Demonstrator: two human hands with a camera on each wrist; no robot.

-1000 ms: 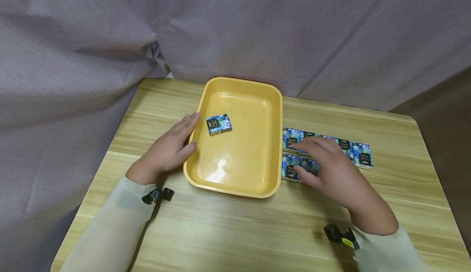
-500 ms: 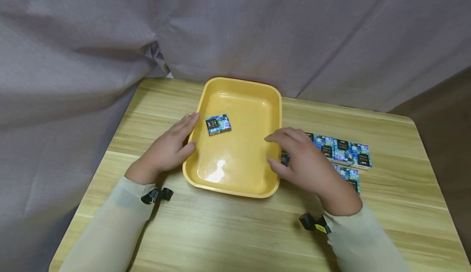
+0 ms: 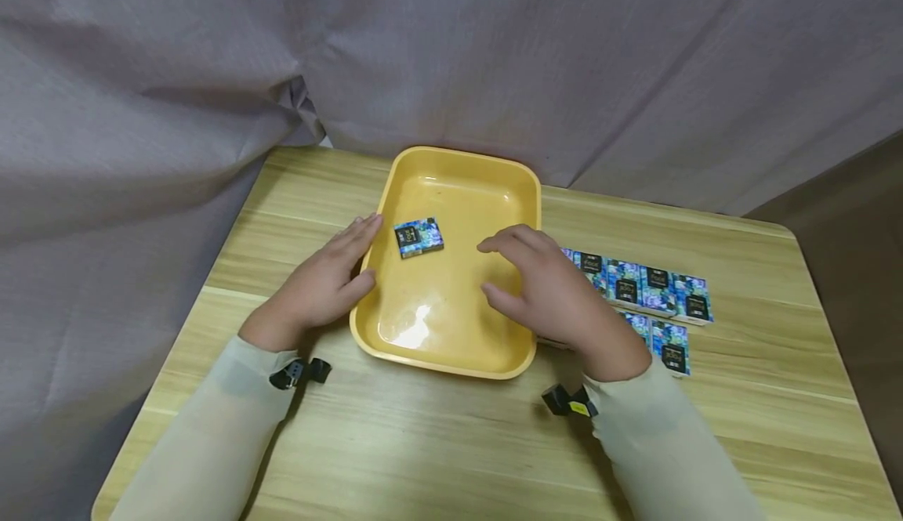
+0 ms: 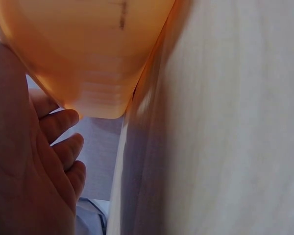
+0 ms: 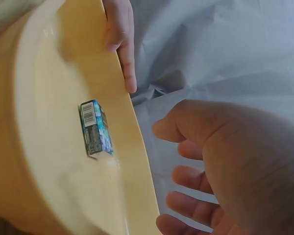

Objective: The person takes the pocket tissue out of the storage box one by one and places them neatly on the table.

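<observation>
A yellow tray (image 3: 451, 162) stands on the wooden table, with one small flat box (image 3: 419, 237) in blue floral print and black label lying inside, left of its middle. My left hand (image 3: 317, 286) rests along the tray's left rim, thumb and fingers spread apart; in the left wrist view its fingers (image 4: 63, 125) touch the tray wall. Over the tray's right part hovers my right hand (image 3: 543, 290), thumb and forefinger apart. The right wrist view shows nothing between the thumb and fingers of that hand (image 5: 225, 166), and the box (image 5: 95, 129) lies apart from it.
Right of the tray, more of the same printed boxes lie in two rows: a back row (image 3: 658, 289) and a front row (image 3: 670, 346). My right hand and forearm hide some of them. A grey curtain (image 3: 451, 51) hangs behind the table (image 3: 423, 443).
From above the boxes on the right, my right hand has moved left over the tray, uncovering boxes at the rows' right end. The left hand, tray and box inside have stayed put.
</observation>
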